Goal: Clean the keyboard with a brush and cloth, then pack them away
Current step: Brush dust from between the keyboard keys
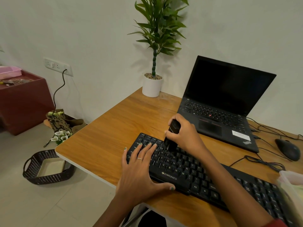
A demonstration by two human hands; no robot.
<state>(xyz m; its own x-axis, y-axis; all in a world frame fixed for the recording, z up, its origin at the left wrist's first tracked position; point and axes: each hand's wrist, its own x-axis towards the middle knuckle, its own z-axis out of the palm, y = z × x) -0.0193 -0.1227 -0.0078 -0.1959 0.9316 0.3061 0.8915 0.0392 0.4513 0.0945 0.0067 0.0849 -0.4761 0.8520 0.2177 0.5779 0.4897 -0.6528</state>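
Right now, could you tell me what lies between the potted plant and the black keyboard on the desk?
In the head view, only bare wooden desk lies between the potted plant and the keyboard.

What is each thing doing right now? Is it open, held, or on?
Laptop: lid open, screen dark.
Brush: held, bristles on the keys.
Right hand: grips the brush.
Left hand: flat, pressing the keyboard.
Basket: on the floor, uncovered.
Mouse: untouched.
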